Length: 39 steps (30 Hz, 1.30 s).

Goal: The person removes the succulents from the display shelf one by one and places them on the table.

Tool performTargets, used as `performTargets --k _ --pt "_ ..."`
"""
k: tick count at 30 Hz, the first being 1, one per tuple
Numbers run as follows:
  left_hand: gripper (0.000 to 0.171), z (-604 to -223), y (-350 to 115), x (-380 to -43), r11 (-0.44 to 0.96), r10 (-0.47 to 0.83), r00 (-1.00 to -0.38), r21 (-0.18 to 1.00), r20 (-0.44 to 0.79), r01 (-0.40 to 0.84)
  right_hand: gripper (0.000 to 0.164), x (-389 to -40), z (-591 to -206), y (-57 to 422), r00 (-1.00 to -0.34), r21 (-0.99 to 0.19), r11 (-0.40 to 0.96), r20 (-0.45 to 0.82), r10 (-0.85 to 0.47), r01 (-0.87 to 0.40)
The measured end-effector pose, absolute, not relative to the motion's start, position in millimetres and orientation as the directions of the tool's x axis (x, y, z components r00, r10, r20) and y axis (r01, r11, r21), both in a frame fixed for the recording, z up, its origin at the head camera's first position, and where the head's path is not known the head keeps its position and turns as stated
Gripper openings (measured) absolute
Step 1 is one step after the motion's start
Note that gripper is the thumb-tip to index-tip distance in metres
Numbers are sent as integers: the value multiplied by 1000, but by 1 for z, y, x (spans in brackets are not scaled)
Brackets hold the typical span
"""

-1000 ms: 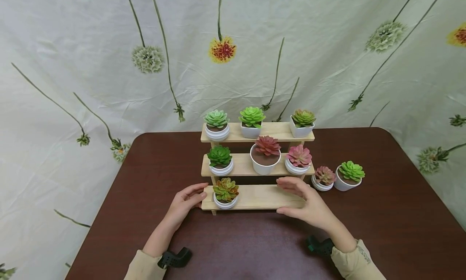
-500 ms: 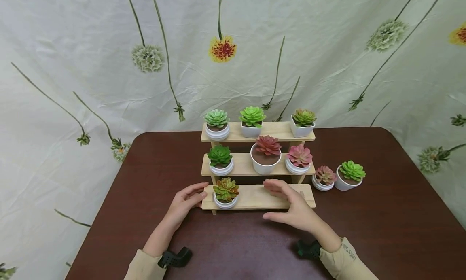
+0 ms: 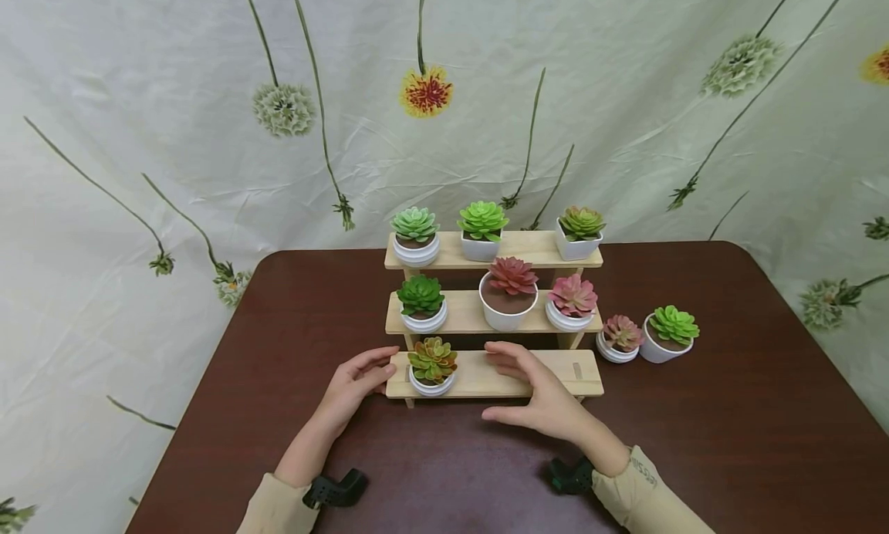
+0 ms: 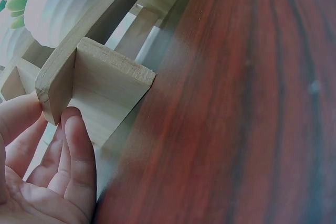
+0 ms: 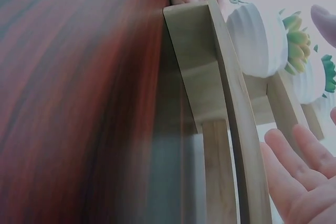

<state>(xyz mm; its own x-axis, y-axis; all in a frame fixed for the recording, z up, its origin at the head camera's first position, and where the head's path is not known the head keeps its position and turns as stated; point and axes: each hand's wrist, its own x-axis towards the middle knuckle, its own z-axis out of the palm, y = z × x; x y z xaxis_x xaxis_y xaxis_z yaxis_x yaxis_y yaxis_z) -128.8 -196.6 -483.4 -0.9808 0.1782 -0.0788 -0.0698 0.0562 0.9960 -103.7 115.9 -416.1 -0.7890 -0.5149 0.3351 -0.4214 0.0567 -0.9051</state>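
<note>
Past both hands hangs a pale flower-printed cloth [image 3: 174, 86]. Around them spreads the dark table [image 3: 312, 310], smooth and faintly glossy. The three-tiered wooden stand [image 3: 529, 248] sits just ahead; it looks stiff and light, best held by its board ends so the pots don't slide. The left hand [image 3: 354, 383] pinches the near end of the lowest board [image 3: 479, 376]; the right hand [image 3: 545, 399] hangs over that board, thumb and fingers spread apart, holding nothing. Ahead of the right hand stands the red succulent [image 3: 510, 295]; to its right, on the table, the lime succulent [image 3: 670, 335]. Between the hands, the orange-green succulent [image 3: 433, 366] seems light, its pot slick, better gripped there than by its leaves. Smallest, the dusty-pink succulent [image 3: 618, 339] neighbours the lime one.
</note>
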Motion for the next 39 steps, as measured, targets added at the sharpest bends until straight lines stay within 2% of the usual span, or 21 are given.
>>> performTargets --k 24,33,39 --pt "41 -482 -197 -129 48 178 -981 997 -74 -66 72 -112 -414 75 -777 -894 40 364 -514 -445" --pt "42 -485 -197 -129 50 183 -981 997 -71 -63 77 -124 -447 62 -789 -890 81 352 -504 -449" --pt "41 -485 -197 -129 54 182 -981 996 -74 -65 77 -113 -421 55 -811 -889 127 333 -481 -440"
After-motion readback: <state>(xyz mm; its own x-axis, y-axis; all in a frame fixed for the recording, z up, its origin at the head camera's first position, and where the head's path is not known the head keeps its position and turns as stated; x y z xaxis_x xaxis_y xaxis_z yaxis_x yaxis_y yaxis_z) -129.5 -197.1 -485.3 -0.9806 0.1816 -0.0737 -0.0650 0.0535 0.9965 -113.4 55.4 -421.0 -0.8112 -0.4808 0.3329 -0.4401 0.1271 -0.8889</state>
